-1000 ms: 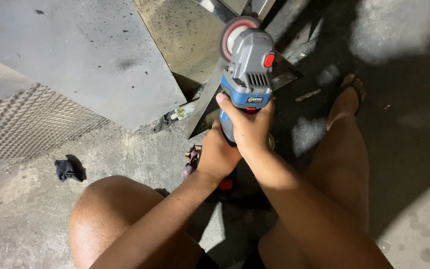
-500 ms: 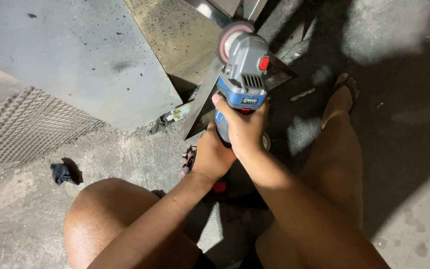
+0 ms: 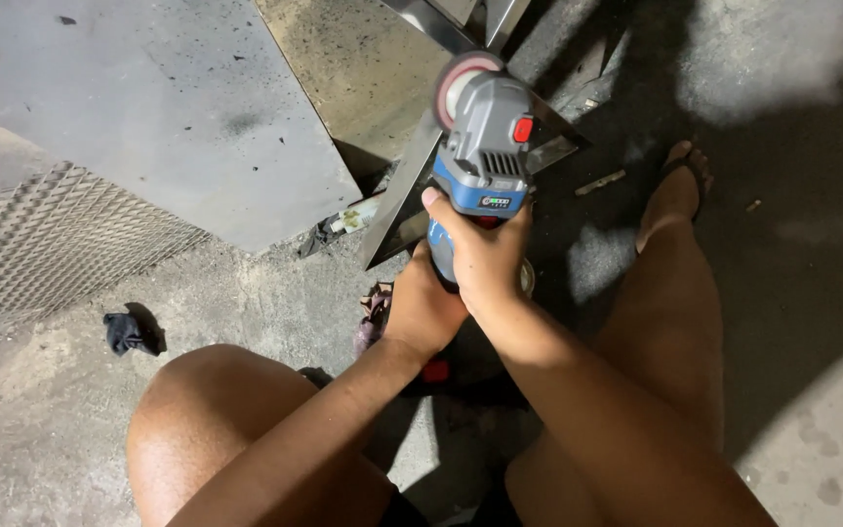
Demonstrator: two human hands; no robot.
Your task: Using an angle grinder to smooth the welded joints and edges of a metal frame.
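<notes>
The person crouched over the concrete floor [image 3: 70, 420] with both hands on a grey and blue angle grinder [image 3: 485, 146]. The right hand [image 3: 480, 256] was wrapped over the top of the tool's blue rear body, thumb out to the left and fingers curled down the far side. The left hand [image 3: 423, 307] sat just beneath and behind it, closed around the lower end of the handle, so each grip was shut tight on the tool. Both forearms ran up from the bottom of the view, the left crossing above the left knee [image 3: 217, 420], and they met at the grinder with wrists nearly straight.

The grinder pointed away from the body, its reddish flap disc [image 3: 461, 83] at the far end, over the edge of a dark triangular metal sheet [image 3: 404, 210] lying on the floor. Whether the disc touched the metal could not be told.

The likely trouble lay in bare skin close to the tool. Legs were uncovered and the right foot [image 3: 670, 195] wore only an open sandal, near the sheet, so sparks or grit thrown from the disc could burn it. The thin sheet looked unclamped; if the disc caught its edge, the sheet could skid or the tool could kick back toward the knees. A larger grey steel plate [image 3: 158, 107] and expanded metal mesh [image 3: 51, 244] lay to the left, well apart from the disc.
</notes>
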